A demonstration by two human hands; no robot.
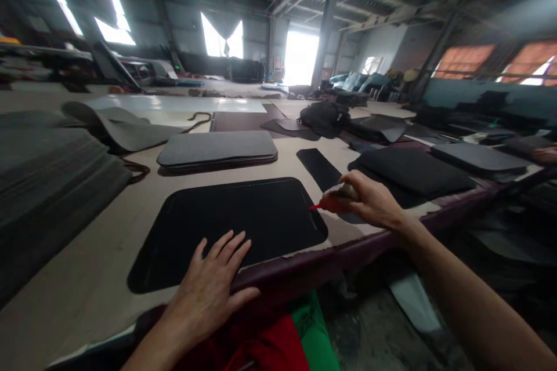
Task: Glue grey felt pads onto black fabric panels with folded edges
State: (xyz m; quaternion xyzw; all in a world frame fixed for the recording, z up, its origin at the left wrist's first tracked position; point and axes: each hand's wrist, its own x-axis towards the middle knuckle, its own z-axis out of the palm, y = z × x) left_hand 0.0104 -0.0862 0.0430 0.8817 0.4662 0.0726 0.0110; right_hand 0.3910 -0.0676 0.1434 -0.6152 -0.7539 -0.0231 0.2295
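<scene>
A black rounded panel (235, 214) lies flat on the table in front of me, with thin shiny lines near some of its edges. My left hand (213, 278) rests on its near edge, fingers spread and palm down. Over the panel's right end, my right hand (374, 200) is closed round a squeeze bottle (339, 198) with an orange-brown body. The bottle is tipped to the left, and its thin red nozzle (315, 207) points at the panel's right edge; whether it touches cannot be made out. Behind the bottle lies a narrow black strip (319, 168), partly hidden by it.
Beyond the panel sits a stack of grey rounded panels (217, 148). A tall pile of grey sheets (52, 185) stands at left, beside a curled grey sheet (134, 124). Black pieces (409, 171) are stacked at right, near the table's dark red front edge (348, 252).
</scene>
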